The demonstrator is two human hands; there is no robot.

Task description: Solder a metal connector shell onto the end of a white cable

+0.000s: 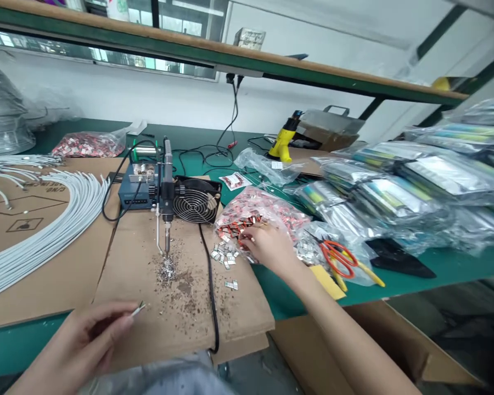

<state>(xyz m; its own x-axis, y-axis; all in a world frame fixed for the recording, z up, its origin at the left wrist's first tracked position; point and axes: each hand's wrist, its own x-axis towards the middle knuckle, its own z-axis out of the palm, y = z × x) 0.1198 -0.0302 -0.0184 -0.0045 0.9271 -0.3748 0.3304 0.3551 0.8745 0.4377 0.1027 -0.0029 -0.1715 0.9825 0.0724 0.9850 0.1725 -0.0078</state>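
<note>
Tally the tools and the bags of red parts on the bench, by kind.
Scissors: 1
Soldering iron on its stand: 1
Fan: 1
Yellow gun tool: 1
Bags of red parts: 2, one at the back left, one by the right hand
Total: 6

bright, even daylight | soft shadows | edges stretched, corners blurred

both hands, left [80, 345] and right [267, 247], are bare, ungloved, forearms uncovered with no sleeves showing.
</note>
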